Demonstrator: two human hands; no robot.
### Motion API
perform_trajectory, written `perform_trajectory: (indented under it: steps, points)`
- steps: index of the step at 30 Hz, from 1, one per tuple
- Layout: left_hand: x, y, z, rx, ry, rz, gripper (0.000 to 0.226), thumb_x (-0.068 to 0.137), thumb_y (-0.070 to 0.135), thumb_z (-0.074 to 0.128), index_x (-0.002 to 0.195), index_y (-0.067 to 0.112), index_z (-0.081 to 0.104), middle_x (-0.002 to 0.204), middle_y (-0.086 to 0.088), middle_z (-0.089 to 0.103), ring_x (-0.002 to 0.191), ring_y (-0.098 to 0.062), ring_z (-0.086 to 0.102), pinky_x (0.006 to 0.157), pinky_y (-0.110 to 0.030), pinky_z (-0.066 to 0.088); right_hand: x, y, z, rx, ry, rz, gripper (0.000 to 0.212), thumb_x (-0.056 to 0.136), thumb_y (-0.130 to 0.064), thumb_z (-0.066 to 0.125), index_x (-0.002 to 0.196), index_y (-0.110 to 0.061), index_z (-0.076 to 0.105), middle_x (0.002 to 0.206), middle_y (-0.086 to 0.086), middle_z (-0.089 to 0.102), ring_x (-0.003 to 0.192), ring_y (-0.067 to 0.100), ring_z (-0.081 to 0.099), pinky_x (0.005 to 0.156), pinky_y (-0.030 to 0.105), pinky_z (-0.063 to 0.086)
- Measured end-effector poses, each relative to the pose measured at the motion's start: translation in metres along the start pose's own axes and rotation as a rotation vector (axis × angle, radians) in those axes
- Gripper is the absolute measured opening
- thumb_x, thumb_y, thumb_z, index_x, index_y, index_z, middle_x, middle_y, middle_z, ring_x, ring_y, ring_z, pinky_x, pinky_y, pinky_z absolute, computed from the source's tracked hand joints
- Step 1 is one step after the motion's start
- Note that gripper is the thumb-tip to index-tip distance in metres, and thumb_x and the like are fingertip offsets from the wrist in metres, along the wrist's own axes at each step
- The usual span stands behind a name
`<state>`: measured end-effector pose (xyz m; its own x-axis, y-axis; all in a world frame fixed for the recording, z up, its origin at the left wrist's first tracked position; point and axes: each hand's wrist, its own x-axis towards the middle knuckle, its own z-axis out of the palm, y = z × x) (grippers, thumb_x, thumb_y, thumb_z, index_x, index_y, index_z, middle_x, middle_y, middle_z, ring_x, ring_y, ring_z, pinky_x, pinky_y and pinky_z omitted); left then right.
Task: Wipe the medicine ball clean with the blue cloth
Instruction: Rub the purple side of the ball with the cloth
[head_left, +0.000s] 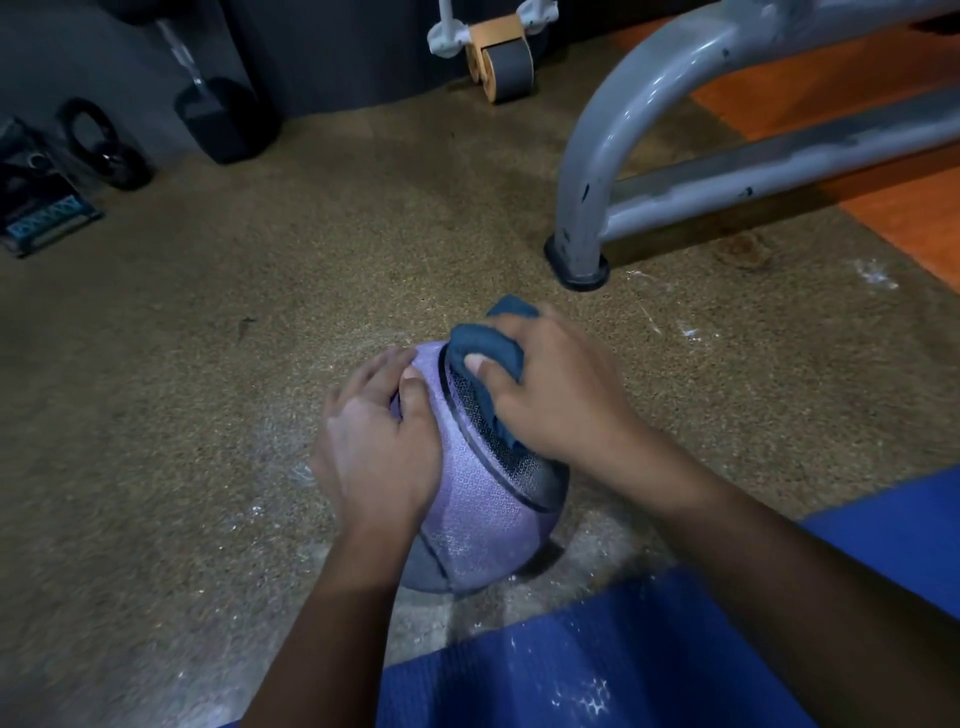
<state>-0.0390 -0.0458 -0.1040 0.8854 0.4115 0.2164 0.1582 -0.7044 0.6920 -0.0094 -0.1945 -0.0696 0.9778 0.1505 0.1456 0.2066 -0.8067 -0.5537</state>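
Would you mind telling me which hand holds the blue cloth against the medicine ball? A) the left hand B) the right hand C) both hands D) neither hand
B: the right hand grips the blue cloth on the medicine ball; the left hand rests bare on it.

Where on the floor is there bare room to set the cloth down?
Bare floor lies left of the medicine ball, short of the kettlebells. Another patch lies between the ball and the ab wheel. It is tighter by the bench leg and blue mat.
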Motion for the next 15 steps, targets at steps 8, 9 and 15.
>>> perform_trajectory:
  steps: [8, 9, 15]
  points:
    - [0.008, 0.000, -0.005, -0.058, -0.020, -0.030, 0.047, 0.085, 0.045, 0.038, 0.116, 0.033, 0.071, 0.129, 0.013, 0.064, 0.120, -0.017, 0.056, 0.102, -0.040, 0.044, -0.061, -0.012, -0.002, -0.026, -0.001, -0.190, 0.036, 0.087, -0.048, 0.051, 0.120, -0.039, 0.062, 0.114, 0.001, 0.054, 0.087, 0.025, 0.063, 0.070, 0.034, 0.049]
    - [0.008, 0.000, -0.005, -0.057, -0.018, -0.025, 0.047, 0.085, 0.045, 0.038, 0.116, 0.033, 0.071, 0.128, 0.013, 0.064, 0.120, -0.017, 0.056, 0.101, -0.041, 0.044, -0.053, -0.010, -0.001, -0.014, 0.017, -0.185, 0.035, 0.088, -0.047, 0.052, 0.121, -0.039, 0.062, 0.115, 0.002, 0.055, 0.089, 0.027, 0.063, 0.073, 0.036, 0.049]
    - [0.013, -0.001, 0.005, -0.072, 0.002, 0.012, 0.055, 0.081, 0.049, 0.032, 0.114, 0.029, 0.072, 0.123, 0.010, 0.067, 0.117, -0.020, 0.057, 0.101, -0.044, 0.045, 0.017, -0.005, 0.006, -0.033, 0.007, -0.034, 0.033, 0.092, -0.046, 0.054, 0.123, -0.036, 0.062, 0.110, 0.003, 0.054, 0.106, 0.032, 0.060, 0.085, 0.036, 0.043]
